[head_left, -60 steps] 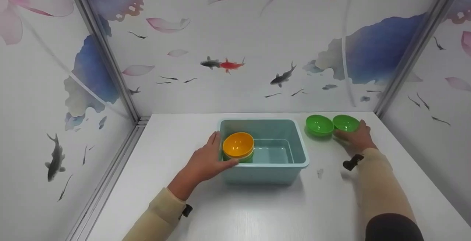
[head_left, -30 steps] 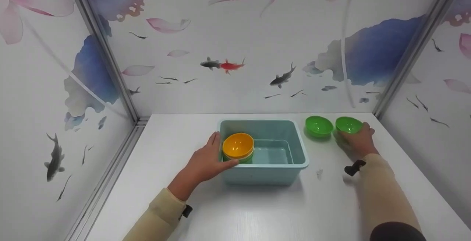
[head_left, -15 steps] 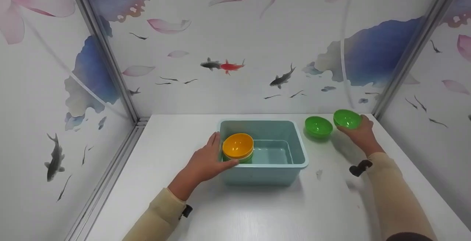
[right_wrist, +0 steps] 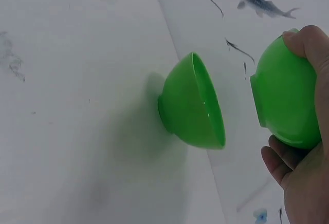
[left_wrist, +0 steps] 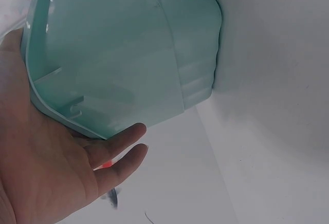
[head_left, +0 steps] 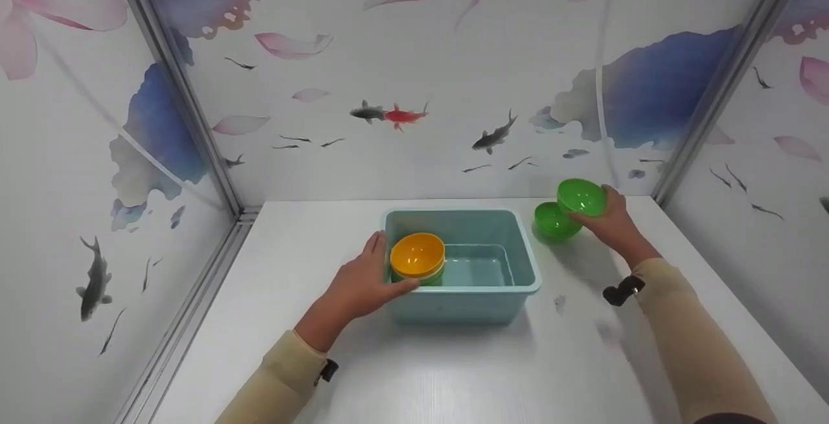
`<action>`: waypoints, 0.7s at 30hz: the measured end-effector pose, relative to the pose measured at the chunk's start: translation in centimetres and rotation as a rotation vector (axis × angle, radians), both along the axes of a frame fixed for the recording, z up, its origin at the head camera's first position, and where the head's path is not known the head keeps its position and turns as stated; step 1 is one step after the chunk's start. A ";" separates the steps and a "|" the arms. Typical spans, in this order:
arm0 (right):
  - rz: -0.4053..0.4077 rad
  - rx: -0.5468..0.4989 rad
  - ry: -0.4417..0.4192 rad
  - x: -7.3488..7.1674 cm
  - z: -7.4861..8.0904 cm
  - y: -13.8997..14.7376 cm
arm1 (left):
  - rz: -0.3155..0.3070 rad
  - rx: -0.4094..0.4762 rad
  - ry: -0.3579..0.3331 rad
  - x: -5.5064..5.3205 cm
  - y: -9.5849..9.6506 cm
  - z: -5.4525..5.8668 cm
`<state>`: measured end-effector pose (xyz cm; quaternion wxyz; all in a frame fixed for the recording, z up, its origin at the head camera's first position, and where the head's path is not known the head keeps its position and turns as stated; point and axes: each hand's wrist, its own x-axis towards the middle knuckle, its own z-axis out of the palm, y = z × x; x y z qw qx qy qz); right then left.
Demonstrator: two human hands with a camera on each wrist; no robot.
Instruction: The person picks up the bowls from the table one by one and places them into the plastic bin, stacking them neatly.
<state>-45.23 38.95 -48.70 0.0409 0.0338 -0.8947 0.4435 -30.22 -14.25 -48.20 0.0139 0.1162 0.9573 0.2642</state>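
Observation:
A light teal plastic bin [head_left: 463,307] stands on the white table. My left hand [head_left: 359,288] holds its near left corner, thumb along the front rim and fingers against the left outer side; the left wrist view shows two fingertips [left_wrist: 134,131] past the wall. Inside the bin at the left, an orange bowl [head_left: 418,254] tops a stack, with pale and green rims below it. My right hand [head_left: 612,223] grips a green bowl [head_left: 581,196] by its side, raised off the table. Just beneath and left of it, a second green bowl [head_left: 554,224] rests upright on the table, apart from the held one in the right wrist view.
The white table [head_left: 427,372] is bounded by printed panels at the back and both sides, with metal posts [head_left: 188,100] in the corners. A faint grey mark [head_left: 560,304] lies right of the bin. The bin's right half shows its bare floor.
My right hand has lifted the right-hand green bowl off the table and carried it left, over the other green bowl. The left hand and bin have stayed in place.

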 end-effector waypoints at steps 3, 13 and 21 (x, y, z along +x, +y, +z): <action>0.043 0.014 0.008 0.3 0.9 -1.5 | 0.003 -0.001 -0.001 0.1 0.0 0.2; 0.161 0.028 0.105 2.1 4.3 -6.3 | -0.014 -0.005 0.021 0.1 0.0 0.2; 0.275 0.030 0.110 3.7 6.4 -10.1 | -0.005 0.022 0.011 0.0 -0.1 -0.1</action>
